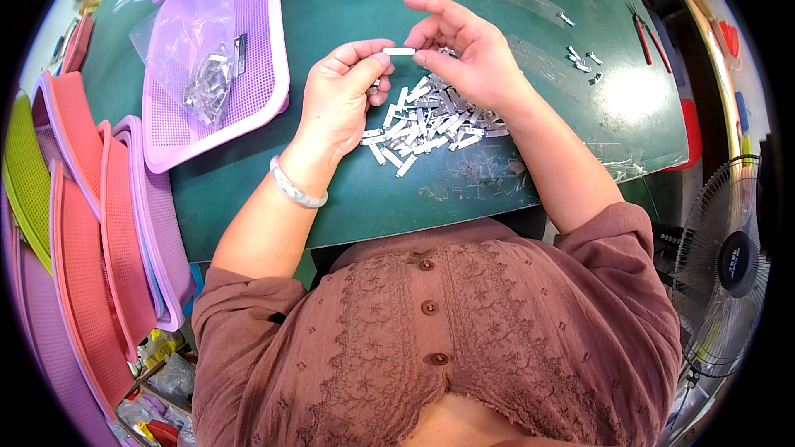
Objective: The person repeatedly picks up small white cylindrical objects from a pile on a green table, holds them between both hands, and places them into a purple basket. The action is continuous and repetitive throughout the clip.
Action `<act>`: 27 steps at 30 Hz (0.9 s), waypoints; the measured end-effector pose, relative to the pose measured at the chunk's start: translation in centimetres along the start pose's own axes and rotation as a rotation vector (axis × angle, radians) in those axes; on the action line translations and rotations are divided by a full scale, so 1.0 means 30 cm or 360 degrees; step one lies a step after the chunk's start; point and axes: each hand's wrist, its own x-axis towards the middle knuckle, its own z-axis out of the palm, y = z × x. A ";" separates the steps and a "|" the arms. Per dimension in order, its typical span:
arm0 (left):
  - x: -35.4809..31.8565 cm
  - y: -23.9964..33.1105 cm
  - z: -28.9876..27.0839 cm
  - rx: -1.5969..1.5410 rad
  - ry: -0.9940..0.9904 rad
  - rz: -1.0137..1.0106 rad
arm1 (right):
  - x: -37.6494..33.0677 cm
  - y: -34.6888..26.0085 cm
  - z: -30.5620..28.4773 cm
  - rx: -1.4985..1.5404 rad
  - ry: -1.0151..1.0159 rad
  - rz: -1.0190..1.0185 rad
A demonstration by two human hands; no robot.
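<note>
Between my two hands is a small, bright silver-white metal piece [399, 51], held level above the table. My left hand [341, 93] pinches its left end between thumb and forefinger; something small and dark also shows in the curled fingers. At the other end, the thumb and forefinger of my right hand [468, 54] close on it, with the remaining fingers loosely bent. Just below the hands lies a loose pile of similar small metal pieces [435, 120], partly hidden by my right hand and wrist.
A purple mesh basket [269, 108] at the left holds a clear bag of small metal parts [209, 91]. Stacked coloured baskets [87, 257] crowd the left side. Red-handled pliers [643, 37] and several loose pieces [578, 58] lie right on the green table [348, 207]; a fan [729, 265] stands beyond.
</note>
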 end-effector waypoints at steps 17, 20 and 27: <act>0.010 0.001 -0.024 -0.0347 -0.0211 -0.0141 | -0.001 -0.007 -0.003 -0.0115 -0.0085 -0.0008; 0.023 -0.007 -0.037 -0.0462 -0.0249 -0.0198 | -0.003 -0.007 -0.002 -0.0123 -0.0066 -0.0043; 0.005 0.013 0.001 -0.0587 -0.0112 -0.0294 | -0.005 -0.012 0.007 -0.0181 -0.0083 -0.0077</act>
